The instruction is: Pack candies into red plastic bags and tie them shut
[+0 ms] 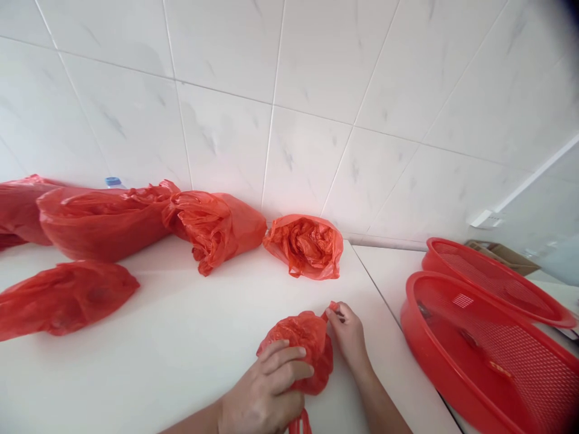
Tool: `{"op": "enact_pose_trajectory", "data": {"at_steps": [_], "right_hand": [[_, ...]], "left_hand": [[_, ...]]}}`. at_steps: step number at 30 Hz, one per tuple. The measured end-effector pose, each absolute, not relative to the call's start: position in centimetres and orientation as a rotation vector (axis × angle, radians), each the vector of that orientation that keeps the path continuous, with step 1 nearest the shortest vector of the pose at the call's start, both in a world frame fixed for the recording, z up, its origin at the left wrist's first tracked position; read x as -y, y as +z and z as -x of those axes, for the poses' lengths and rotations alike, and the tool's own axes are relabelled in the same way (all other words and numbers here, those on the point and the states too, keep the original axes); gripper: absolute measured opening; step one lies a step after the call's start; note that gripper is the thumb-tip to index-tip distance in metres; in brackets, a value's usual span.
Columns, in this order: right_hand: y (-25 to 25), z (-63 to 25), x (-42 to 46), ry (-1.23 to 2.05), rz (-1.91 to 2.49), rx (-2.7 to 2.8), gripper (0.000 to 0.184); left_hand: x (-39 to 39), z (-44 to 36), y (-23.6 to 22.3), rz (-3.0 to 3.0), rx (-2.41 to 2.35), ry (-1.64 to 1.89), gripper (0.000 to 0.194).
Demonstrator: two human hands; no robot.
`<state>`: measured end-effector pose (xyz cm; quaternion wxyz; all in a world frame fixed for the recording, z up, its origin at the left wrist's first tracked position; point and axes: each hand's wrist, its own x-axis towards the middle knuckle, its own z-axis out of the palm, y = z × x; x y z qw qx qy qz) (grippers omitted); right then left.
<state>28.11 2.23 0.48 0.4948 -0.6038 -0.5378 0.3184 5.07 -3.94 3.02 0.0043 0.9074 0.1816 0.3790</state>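
Note:
A crumpled red plastic bag [301, 331] lies bunched up on the white table in front of me. My left hand [275, 386] is wrapped over its near left side, fingers curled on the plastic, and a strip of the bag hangs below the palm. At the bag's far right corner, my right hand [346, 328] pinches a small handle end between thumb and forefinger. Just beyond, against the wall, sits an open red bag [312, 241] stuffed with crumpled red plastic bags.
More filled red bags [235, 223] line the wall to the left, a bottle with a blue cap [113, 181] behind them. Another red bag [72, 295] lies at left. Two red mesh baskets [479, 355] stand on the right, near a cardboard box [502, 258]. A tiled wall rises behind.

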Motion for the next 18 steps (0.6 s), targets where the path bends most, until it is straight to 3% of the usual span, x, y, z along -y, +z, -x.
{"op": "enact_pose_trajectory", "data": {"at_steps": [2, 5, 6, 11, 18], "right_hand": [[0.7, -28.6, -2.2, 0.805, 1.427, 1.343, 0.032], [0.3, -29.6, -2.3, 0.857, 1.395, 1.347, 0.038], [0.0, -29.9, -2.4, 0.864, 1.408, 1.338, 0.041], [-1.9, -30.7, -3.1, 0.873, 1.567, 1.354, 0.045], [-2.0, -30.8, -3.4, 0.856, 1.710, 1.428, 0.048]], "left_hand": [[3.7, -5.3, 2.8, -2.877, -0.677, 1.127, 0.014], [3.0, -5.6, 2.3, -2.895, -0.866, 0.921, 0.050], [2.8, -5.6, 2.2, -2.880, -0.925, 0.838, 0.053], [1.8, -4.0, 2.5, -2.743, -1.142, 0.593, 0.006], [3.2, 4.3, 4.2, -2.418, -1.678, 0.655, 0.015]]}}
